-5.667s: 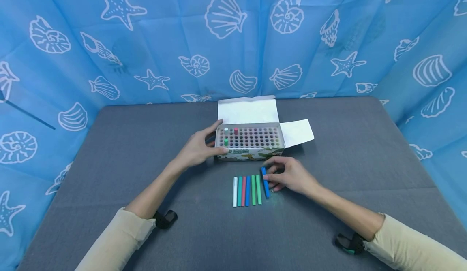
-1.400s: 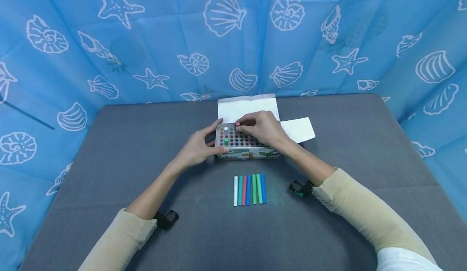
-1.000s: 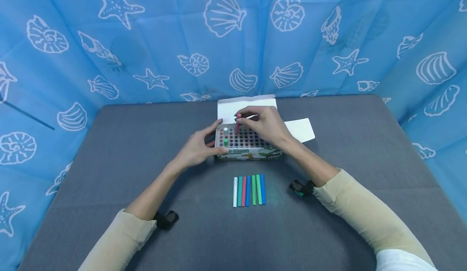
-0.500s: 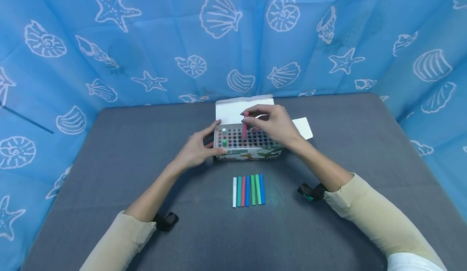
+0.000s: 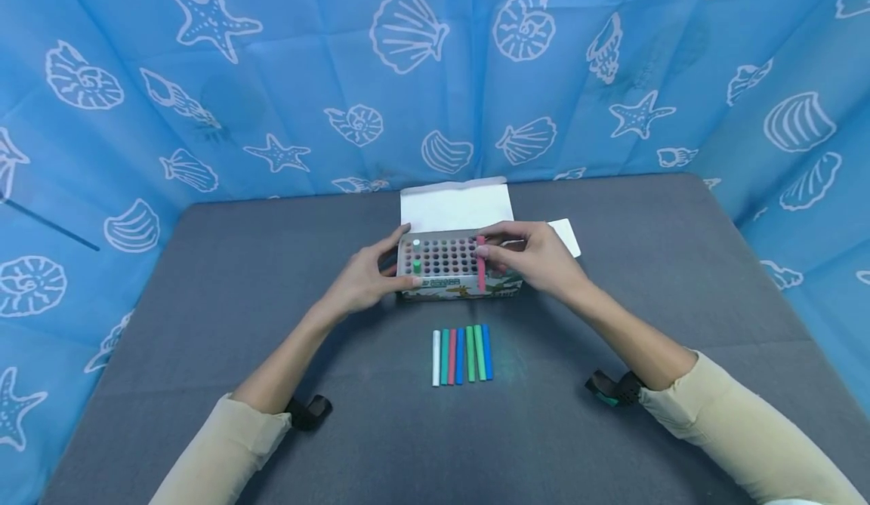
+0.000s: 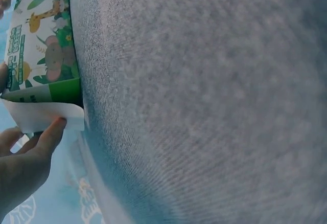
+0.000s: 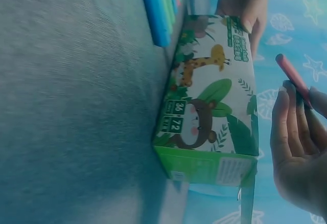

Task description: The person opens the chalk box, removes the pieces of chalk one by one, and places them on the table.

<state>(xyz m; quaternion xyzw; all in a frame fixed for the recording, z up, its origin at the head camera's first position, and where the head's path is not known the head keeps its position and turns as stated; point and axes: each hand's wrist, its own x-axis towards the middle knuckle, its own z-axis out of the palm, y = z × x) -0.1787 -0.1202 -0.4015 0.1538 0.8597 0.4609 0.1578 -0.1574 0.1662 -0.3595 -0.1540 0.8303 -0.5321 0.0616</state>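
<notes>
Across the front left end of a cartoon-printed chalk box (image 5: 445, 291), my left hand (image 5: 363, 275) grips with its thumb on the front and fingers round the side and back. My right hand (image 5: 547, 260) pinches a pink stick of chalk (image 5: 481, 275) between thumb and fingers. The stick stands nearly upright before the box's front right part; the right wrist view shows the chalk (image 7: 293, 74) off the box. Inside the box, a white chalk (image 5: 417, 245) and a green chalk (image 5: 417, 266) poke out of the holed tray (image 5: 445, 257). Other holes at right are hidden by my right hand.
Several chalks lie side by side on the grey cloth before the box, from a white stick (image 5: 436, 358) to a blue stick (image 5: 487, 352). The lid (image 5: 455, 207) stands open at the back, and a side flap (image 5: 566, 237) sticks out right. A blue curtain (image 5: 408, 112) hangs behind.
Earlier, my right hand set a blue chalk at the row's right end, then drew the pink chalk up out of the tray. It has since moved right and toward me; my left hand stays put.
</notes>
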